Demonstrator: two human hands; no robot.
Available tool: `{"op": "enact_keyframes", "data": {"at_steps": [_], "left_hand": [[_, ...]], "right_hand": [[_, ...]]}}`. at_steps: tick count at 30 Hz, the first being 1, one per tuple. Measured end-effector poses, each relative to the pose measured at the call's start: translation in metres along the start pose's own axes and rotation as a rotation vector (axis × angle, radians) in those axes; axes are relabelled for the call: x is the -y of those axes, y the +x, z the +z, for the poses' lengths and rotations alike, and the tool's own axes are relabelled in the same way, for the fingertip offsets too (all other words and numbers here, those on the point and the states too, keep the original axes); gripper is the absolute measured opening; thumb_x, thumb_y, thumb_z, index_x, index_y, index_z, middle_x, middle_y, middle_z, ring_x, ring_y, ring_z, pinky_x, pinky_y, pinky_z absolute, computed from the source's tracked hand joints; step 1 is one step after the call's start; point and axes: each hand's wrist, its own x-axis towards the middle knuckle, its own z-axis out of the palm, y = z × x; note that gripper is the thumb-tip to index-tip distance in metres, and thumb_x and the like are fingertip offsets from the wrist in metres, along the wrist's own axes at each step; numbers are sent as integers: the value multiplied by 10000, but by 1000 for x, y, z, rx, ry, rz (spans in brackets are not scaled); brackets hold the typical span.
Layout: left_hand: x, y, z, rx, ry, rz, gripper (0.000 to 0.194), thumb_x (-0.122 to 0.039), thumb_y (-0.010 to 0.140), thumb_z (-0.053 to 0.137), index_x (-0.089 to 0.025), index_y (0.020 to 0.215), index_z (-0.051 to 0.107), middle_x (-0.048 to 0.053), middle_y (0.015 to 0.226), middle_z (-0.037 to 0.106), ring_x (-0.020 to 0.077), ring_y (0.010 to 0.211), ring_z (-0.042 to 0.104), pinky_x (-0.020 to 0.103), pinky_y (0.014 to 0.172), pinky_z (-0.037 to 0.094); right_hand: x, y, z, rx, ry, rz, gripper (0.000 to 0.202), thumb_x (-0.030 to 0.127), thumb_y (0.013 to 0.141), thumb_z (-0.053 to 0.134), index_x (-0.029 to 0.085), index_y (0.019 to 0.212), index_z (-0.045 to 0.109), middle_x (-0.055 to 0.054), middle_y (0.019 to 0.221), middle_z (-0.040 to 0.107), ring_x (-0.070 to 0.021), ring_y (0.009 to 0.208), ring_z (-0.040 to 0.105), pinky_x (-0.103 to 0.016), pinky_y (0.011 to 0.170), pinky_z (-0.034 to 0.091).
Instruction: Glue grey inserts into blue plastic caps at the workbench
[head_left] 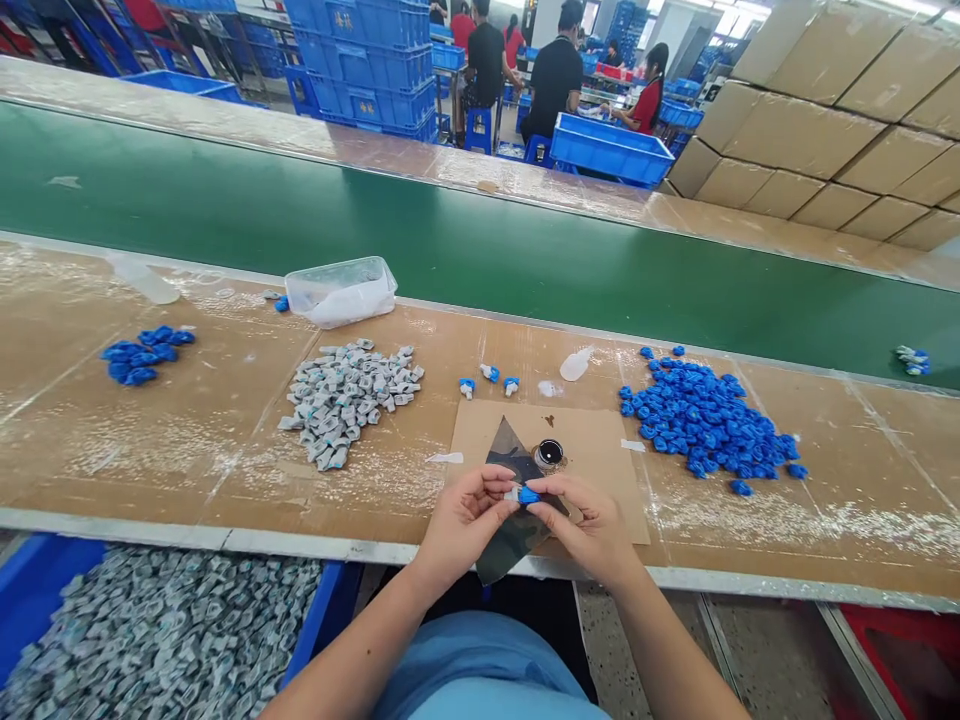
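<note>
Between my two hands, a small grey plastic part [513, 494] meets a blue cap-like part [528, 495]. My left hand [471, 515] pinches the grey part, and my right hand [589, 522] pinches the blue one. Whether the two are fully joined I cannot tell. Below them lies a dark, pointed sheet [514, 545] on a cardboard piece [607, 440]. A small pot of dark liquid [550, 454] stands just beyond my fingers. Several grey parts form a pile [352, 395] to the left; blue parts are heaped [709, 415] to the right.
Three blue-and-grey pieces [489, 373] sit behind the cardboard. A clear plastic tub [341, 292] stands by the green conveyor belt [480, 245]. More blue parts [146, 353] lie far left. A blue crate [319, 610] full of grey parts is below the table edge. People work beyond.
</note>
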Motion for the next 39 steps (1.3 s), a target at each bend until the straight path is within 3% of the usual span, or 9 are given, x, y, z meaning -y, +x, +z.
{"op": "enact_keyframes", "data": {"at_steps": [9,15,21,25,28,34,39], "left_hand": [[-16,-3,-8,227,336,195,252,-172,769,607,-206,1017,634,48,897,727,176,857,680,298,814,528],[-17,-5,1,167,213,156,157,-194,750,633,-182,906,621,55,859,693,167,802,667,279,758,533],[-6,-4,8,122,139,96,147,-251,743,661,-169,859,624,58,846,669,157,799,637,276,765,526],[-4,1,8,159,89,6,217,-294,721,688,-173,880,604,49,840,675,164,811,647,295,781,532],[-7,12,1,163,157,-18,237,-310,714,677,-176,893,601,47,833,680,172,799,651,309,756,538],[-25,62,-19,-40,388,93,222,-307,653,650,-179,832,617,39,788,675,183,747,643,342,750,536],[-25,93,-21,-135,466,177,256,-244,632,605,-177,879,613,48,845,669,185,761,651,364,781,541]], "right_hand": [[-3,3,-15,145,4,-178,149,211,853,616,243,964,711,-27,843,735,-138,775,677,-249,703,555],[-1,1,-13,82,14,-163,134,242,847,625,251,925,734,-19,700,690,-133,642,630,-246,576,523],[-13,-8,0,-60,64,-163,159,214,829,648,269,951,735,-9,738,713,-145,670,632,-322,718,548],[-17,-10,-1,-30,14,-143,157,236,836,642,259,963,730,-25,793,728,-151,717,659,-299,695,555],[-26,-9,-19,-21,-63,-83,173,291,848,620,256,985,720,-46,930,736,-171,847,680,-304,768,555],[-80,-17,-90,-483,-476,364,308,409,835,512,184,906,709,-107,869,708,-212,737,646,-364,703,539],[-113,-13,-117,-546,-616,480,403,489,778,502,158,903,694,-131,851,669,-204,639,589,-401,704,505]]}}
